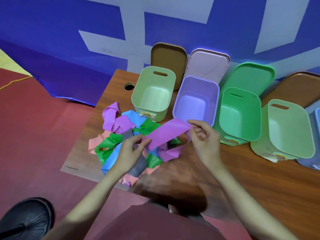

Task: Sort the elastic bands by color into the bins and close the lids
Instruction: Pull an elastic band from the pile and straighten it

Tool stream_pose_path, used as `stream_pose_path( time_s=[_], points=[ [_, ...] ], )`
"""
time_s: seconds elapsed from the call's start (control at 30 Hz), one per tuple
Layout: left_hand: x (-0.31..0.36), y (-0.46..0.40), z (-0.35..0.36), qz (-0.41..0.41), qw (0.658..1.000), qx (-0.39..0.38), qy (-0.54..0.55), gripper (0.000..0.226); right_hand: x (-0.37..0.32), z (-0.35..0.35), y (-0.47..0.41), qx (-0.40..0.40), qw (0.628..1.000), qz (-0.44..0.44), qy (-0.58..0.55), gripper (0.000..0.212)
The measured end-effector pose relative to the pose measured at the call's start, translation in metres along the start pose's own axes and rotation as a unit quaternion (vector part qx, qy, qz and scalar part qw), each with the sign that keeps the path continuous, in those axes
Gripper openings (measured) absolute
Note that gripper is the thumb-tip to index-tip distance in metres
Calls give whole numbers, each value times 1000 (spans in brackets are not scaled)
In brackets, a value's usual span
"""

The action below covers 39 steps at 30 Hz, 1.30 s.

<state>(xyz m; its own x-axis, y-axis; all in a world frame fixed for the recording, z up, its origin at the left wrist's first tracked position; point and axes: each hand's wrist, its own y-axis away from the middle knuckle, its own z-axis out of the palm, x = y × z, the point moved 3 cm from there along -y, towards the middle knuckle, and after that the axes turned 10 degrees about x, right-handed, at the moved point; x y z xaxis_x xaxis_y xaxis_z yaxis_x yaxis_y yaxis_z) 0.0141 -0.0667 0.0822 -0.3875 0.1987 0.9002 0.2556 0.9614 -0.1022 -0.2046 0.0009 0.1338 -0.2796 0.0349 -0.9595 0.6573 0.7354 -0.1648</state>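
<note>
Two hands stretch one purple band [166,133] above the pile [121,135] on the worktop [259,179]: left hand [131,151] and right hand [204,137] each pinch an end between fingers. Sorting seems barely begun; next, likely drop it into the purple bin [196,99] just beyond.

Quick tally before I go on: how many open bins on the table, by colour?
Light green bins: 2
Purple bin: 1
Darker green bin: 1
Blue bin, cut off at the right edge: 1
Total: 5 bins in view, none with a band showing inside.
</note>
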Motion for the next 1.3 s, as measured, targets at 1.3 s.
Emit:
stream_pose_path(
  time_s=[1.3],
  points=[
    [150,-13,69,74,989,-101,81,19,77,-92,6,-49,991,36,121,26]
  ],
)
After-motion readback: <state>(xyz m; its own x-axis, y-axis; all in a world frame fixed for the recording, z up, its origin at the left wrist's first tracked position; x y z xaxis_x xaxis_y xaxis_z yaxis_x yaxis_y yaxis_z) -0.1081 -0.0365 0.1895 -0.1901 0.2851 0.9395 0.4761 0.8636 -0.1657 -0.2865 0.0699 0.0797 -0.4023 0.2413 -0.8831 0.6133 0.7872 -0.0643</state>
